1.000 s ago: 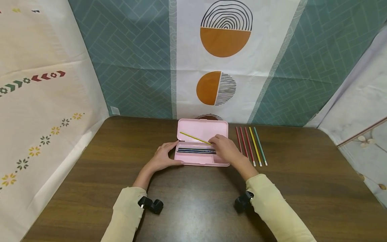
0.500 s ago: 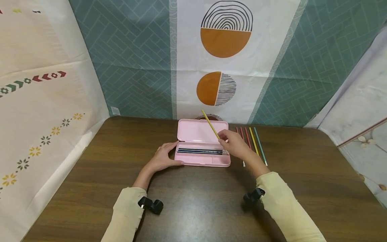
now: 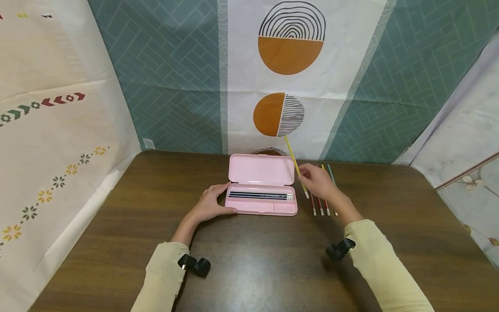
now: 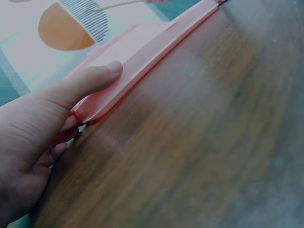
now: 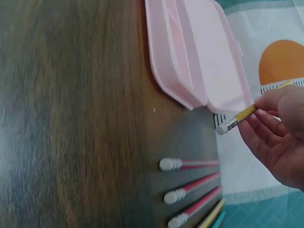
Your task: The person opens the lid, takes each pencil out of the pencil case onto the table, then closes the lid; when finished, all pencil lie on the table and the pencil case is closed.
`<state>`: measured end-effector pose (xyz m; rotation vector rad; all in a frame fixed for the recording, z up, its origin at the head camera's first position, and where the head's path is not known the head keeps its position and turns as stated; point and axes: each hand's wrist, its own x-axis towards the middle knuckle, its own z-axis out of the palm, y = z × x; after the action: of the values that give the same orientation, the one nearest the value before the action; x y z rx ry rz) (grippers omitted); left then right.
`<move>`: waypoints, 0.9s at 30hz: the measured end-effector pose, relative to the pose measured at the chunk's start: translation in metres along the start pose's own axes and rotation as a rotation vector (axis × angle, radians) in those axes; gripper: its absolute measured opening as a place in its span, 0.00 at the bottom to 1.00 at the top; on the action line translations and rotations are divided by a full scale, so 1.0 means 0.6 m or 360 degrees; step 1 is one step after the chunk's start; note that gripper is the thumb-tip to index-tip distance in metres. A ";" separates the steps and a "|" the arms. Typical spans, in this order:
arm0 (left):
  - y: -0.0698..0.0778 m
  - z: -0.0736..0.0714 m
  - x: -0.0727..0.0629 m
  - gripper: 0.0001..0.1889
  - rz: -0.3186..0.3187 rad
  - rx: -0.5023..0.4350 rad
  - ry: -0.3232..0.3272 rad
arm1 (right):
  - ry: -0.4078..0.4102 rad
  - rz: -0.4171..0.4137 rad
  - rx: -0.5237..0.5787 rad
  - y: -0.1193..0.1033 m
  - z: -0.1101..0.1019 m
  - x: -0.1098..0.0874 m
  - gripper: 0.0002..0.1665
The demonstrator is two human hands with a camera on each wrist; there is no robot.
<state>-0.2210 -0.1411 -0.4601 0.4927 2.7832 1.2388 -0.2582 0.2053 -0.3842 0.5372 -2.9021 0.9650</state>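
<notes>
Mid-frame in the head view, the pencil case (image 3: 261, 169) looked like smooth, glossy plastic. The table (image 3: 249, 268), lower down, showed wood grain under a sheen. Creased, matt cloth (image 3: 179, 52) spanned the top. The yellow pencil (image 5: 246, 113) carried a shiny metal ferrule (image 5: 232, 124).

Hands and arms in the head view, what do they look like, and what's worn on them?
The left hand and right hand are bare, without gloves. The left sleeve and right sleeve are plain pale yellow, stopping short of the hands. By each cuff sits a small black camera, left camera and right camera; no cables show.
</notes>
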 end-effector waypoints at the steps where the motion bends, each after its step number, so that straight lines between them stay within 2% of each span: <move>1: 0.000 0.000 0.000 0.50 0.0003 0.0003 0.0001 | 0.0004 0.0010 -0.0010 0.005 -0.001 -0.001 0.15; 9: -0.002 0.002 0.003 0.50 0.0047 0.0006 0.0009 | 0.0032 0.0117 -0.0047 0.038 -0.021 -0.012 0.15; 21: -0.004 0.002 0.004 0.50 0.0028 0.0003 0.0012 | 0.0025 0.0259 -0.0160 0.091 -0.071 -0.042 0.18; 27: -0.006 0.003 0.002 0.50 0.0016 0.0003 0.0010 | 0.0022 0.0361 -0.0131 0.120 -0.086 -0.062 0.18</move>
<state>-0.2229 -0.1417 -0.4637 0.5045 2.7906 1.2424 -0.2513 0.3011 -0.3892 0.1990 -3.0222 0.8611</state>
